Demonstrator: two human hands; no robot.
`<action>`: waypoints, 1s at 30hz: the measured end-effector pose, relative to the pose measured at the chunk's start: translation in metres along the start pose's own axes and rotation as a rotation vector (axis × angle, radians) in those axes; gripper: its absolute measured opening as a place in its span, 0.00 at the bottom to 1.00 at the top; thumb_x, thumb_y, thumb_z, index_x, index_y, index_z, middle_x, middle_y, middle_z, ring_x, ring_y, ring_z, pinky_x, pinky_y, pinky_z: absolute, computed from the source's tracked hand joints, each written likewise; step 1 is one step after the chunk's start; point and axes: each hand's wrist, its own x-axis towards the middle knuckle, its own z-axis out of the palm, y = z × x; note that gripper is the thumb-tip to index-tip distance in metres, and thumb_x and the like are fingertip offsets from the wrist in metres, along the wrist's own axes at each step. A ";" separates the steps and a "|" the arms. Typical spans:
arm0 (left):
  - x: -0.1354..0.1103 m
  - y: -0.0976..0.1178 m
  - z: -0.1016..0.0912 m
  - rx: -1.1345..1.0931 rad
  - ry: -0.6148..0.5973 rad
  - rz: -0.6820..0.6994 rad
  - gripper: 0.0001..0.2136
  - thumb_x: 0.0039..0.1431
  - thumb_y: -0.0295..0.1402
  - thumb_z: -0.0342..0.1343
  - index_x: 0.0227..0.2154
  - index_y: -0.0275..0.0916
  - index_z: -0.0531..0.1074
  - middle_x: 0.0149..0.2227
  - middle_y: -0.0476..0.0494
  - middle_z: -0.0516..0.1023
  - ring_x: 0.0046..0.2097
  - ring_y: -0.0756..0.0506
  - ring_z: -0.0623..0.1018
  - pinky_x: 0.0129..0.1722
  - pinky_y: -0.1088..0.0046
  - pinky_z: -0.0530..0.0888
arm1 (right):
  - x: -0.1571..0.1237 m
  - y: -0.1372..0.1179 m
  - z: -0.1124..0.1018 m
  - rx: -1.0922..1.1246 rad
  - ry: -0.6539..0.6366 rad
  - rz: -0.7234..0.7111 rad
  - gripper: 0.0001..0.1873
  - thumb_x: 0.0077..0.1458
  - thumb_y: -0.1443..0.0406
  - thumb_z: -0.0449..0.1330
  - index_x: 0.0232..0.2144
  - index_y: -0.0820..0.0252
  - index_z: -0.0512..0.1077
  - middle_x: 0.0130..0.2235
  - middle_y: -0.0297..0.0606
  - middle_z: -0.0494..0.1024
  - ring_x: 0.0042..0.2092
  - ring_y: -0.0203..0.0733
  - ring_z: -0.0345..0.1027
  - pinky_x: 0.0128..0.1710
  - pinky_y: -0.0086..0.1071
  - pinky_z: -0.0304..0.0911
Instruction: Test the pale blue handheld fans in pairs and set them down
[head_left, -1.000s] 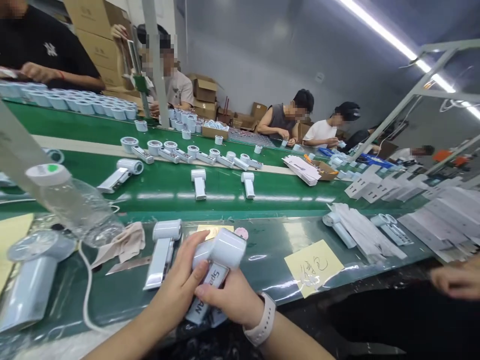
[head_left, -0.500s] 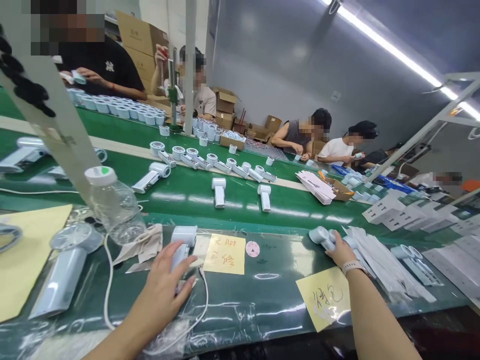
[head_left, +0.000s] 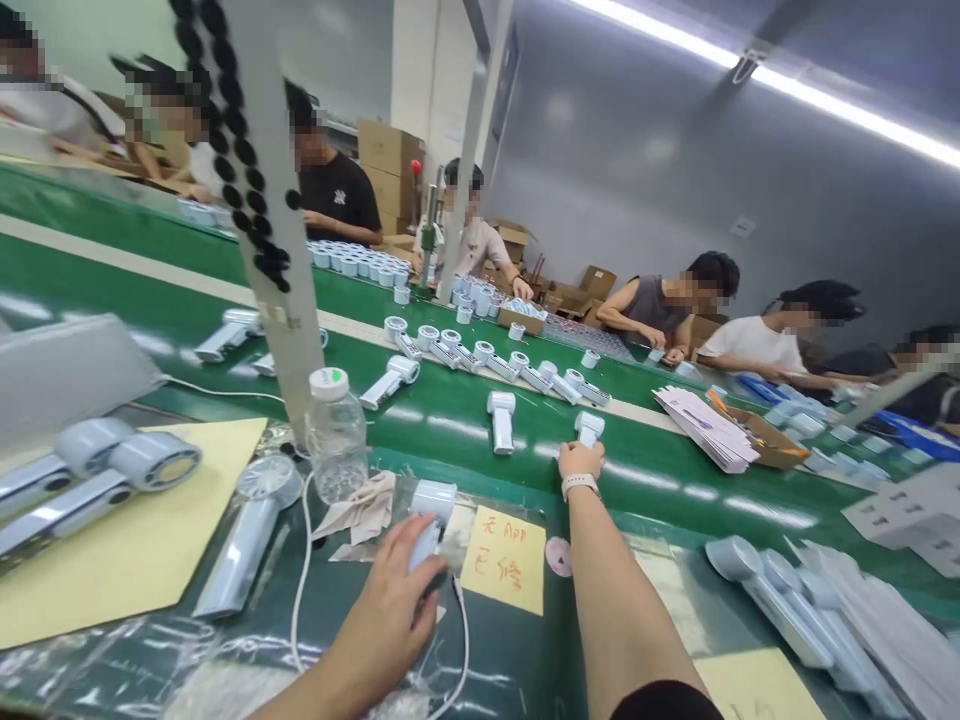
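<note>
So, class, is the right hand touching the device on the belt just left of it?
Apart: head view shows green belt between the right hand and that device.

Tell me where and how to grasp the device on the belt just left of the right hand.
Probably take the device by its handle, from the near side, thumb and fingers on opposite edges: it lies with the slim handle pointing nearward, the bulkier head beyond. The right hand is closest.
</note>
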 end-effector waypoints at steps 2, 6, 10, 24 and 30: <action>-0.002 0.001 0.003 0.009 0.001 -0.025 0.16 0.51 0.18 0.48 0.36 0.42 0.74 0.62 0.38 0.61 0.64 0.31 0.59 0.58 0.39 0.68 | -0.006 -0.031 0.016 0.039 0.001 0.015 0.16 0.65 0.57 0.57 0.50 0.59 0.72 0.58 0.45 0.69 0.56 0.50 0.66 0.56 0.50 0.63; -0.003 -0.001 0.008 0.018 -0.027 -0.031 0.15 0.47 0.17 0.49 0.34 0.41 0.73 0.63 0.39 0.62 0.65 0.31 0.58 0.59 0.40 0.67 | -0.033 -0.071 0.042 0.113 -0.013 -0.051 0.21 0.61 0.54 0.60 0.50 0.60 0.72 0.64 0.46 0.63 0.63 0.55 0.57 0.61 0.54 0.54; 0.001 -0.002 0.006 0.008 -0.060 -0.033 0.13 0.47 0.18 0.49 0.32 0.40 0.72 0.63 0.37 0.62 0.65 0.30 0.58 0.58 0.40 0.67 | -0.047 -0.075 0.046 0.205 -0.013 -0.074 0.22 0.58 0.57 0.64 0.51 0.61 0.71 0.67 0.46 0.58 0.66 0.58 0.51 0.64 0.57 0.49; 0.022 0.052 -0.025 -1.356 0.009 -0.539 0.28 0.56 0.53 0.58 0.55 0.43 0.71 0.64 0.34 0.67 0.63 0.31 0.67 0.64 0.46 0.62 | -0.221 -0.011 -0.050 0.719 0.043 -0.593 0.25 0.47 0.64 0.65 0.50 0.60 0.75 0.61 0.50 0.68 0.60 0.57 0.64 0.60 0.47 0.62; 0.038 0.067 -0.049 -1.792 0.024 -0.927 0.25 0.37 0.51 0.72 0.34 0.37 0.81 0.34 0.40 0.84 0.41 0.38 0.82 0.51 0.61 0.77 | -0.275 0.001 -0.064 0.661 -0.009 -0.901 0.30 0.49 0.69 0.61 0.57 0.59 0.69 0.65 0.49 0.63 0.66 0.60 0.53 0.63 0.56 0.55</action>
